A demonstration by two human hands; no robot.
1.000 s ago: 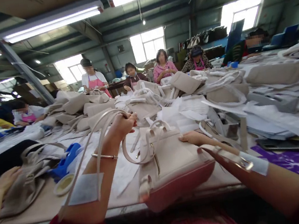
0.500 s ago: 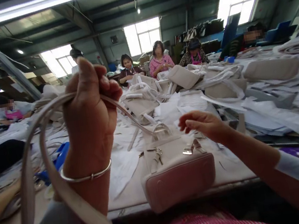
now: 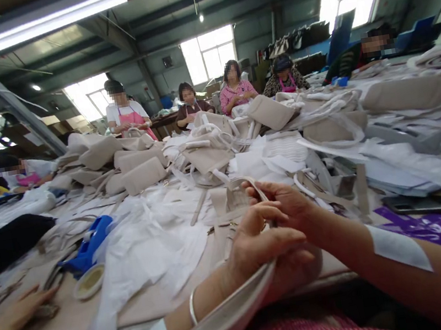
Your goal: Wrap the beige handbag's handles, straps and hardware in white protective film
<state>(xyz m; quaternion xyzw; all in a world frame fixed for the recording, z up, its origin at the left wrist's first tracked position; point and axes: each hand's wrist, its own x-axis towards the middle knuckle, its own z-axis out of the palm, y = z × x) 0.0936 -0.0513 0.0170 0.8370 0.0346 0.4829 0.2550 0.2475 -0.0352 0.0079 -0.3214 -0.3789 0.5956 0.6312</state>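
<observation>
A beige handbag (image 3: 218,243) sits at the table's front edge, mostly hidden behind my hands. Its long beige strap (image 3: 231,314) runs from the bag's top, through my hands and down toward my lap. My left hand (image 3: 257,240) is closed around this strap, thumb pointing right, just above the bag. Close behind it, my right hand (image 3: 287,204) pinches the strap near the bag's top, with part of its fingers covered by the left hand. Metal fittings (image 3: 230,225) show on the bag to the left of my hands.
White tissue sheets (image 3: 146,249) spread left of the bag. Beyond are a blue tape dispenser (image 3: 91,244) and a tape roll (image 3: 89,281). A co-worker's hand (image 3: 29,307) rests at far left. Piled beige bags (image 3: 144,174) line the back; a phone (image 3: 421,204) lies right.
My left hand has come down from its raised position, bringing the strap to the bag. My right hand has moved in beside it and now grips the strap.
</observation>
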